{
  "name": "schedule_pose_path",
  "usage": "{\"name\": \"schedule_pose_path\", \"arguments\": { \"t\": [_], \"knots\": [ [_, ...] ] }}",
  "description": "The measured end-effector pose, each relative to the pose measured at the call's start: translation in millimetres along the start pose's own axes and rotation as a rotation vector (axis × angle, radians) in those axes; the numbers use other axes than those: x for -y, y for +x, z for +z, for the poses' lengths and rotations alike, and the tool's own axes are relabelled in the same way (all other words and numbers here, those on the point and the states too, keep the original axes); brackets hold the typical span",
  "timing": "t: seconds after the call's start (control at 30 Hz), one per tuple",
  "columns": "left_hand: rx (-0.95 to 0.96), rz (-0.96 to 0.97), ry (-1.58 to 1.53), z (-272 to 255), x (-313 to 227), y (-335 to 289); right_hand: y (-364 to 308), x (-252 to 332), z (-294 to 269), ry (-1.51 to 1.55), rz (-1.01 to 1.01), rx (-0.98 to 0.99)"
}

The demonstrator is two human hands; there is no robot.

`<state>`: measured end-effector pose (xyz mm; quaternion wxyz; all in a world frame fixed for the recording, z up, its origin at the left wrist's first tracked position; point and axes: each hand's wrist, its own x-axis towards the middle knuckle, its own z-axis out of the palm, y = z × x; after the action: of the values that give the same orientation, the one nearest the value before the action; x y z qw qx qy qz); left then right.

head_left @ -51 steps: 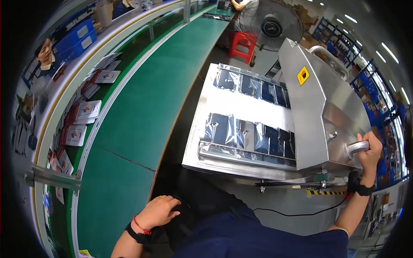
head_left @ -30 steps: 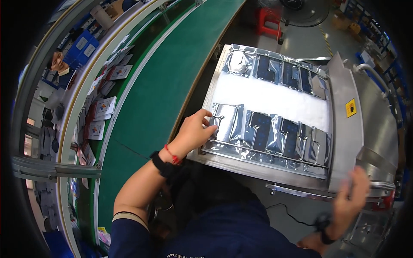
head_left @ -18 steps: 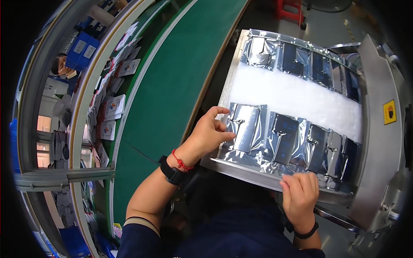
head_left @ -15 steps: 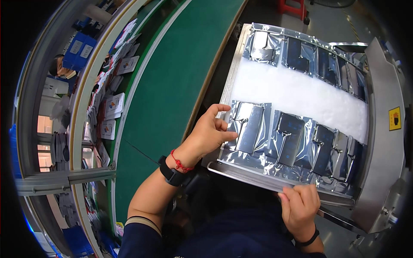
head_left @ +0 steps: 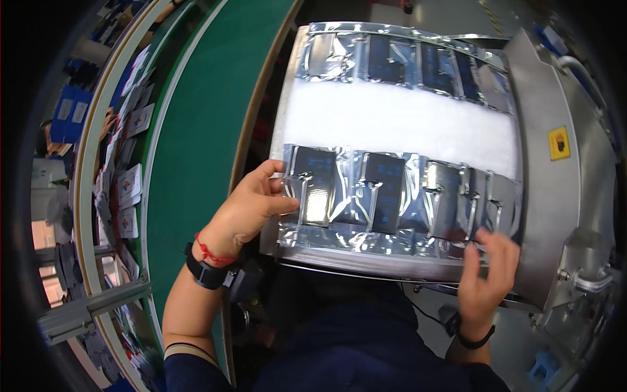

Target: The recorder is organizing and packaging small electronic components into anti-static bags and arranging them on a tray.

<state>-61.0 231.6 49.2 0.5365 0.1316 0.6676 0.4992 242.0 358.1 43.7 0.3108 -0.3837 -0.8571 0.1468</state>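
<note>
Flat silvery, see-through bags lie in two rows on a white padded bed [head_left: 398,117], each around a flat dark rectangular piece with a thin strip or cable. At the left end of the near row, my left hand [head_left: 245,206] rests by the leftmost bag [head_left: 320,183], thumb and fingers apart at its left edge. Over the near right rim of the machine, my right hand [head_left: 486,277] is raised with thumb and fingers apart, slightly blurred. It is nearest the bags at the right end of the near row, such as this one [head_left: 444,196].
A metal lid or side panel [head_left: 542,157] with a yellow warning label [head_left: 559,143] stands on the right. Left of the bed runs a green conveyor belt [head_left: 189,130], with a rack of white cards or packages [head_left: 130,186] beyond it. Another person's hand [head_left: 108,122] shows there.
The view has shifted, so the bed appears further left. My right hand has left the front rim and lifted toward the near row's right end. My left hand stays at the leftmost bag.
</note>
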Motion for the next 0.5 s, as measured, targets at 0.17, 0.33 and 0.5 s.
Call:
{"name": "schedule_pose_path", "arguments": {
  "t": [0.17, 0.33, 0.5],
  "knots": [
    [0.092, -0.022, 0.020, 15, -7, 5, 5, -28, -13, -0.145, 0.282, 0.143],
    [0.180, -0.026, -0.006, 22, -6, 8, 2, -23, -4, -0.336, 0.284, 0.193],
    [0.234, -0.124, -0.114, 56, -7, 14, 4, -30, 1, -0.461, 0.446, 0.401]
  ]
}}
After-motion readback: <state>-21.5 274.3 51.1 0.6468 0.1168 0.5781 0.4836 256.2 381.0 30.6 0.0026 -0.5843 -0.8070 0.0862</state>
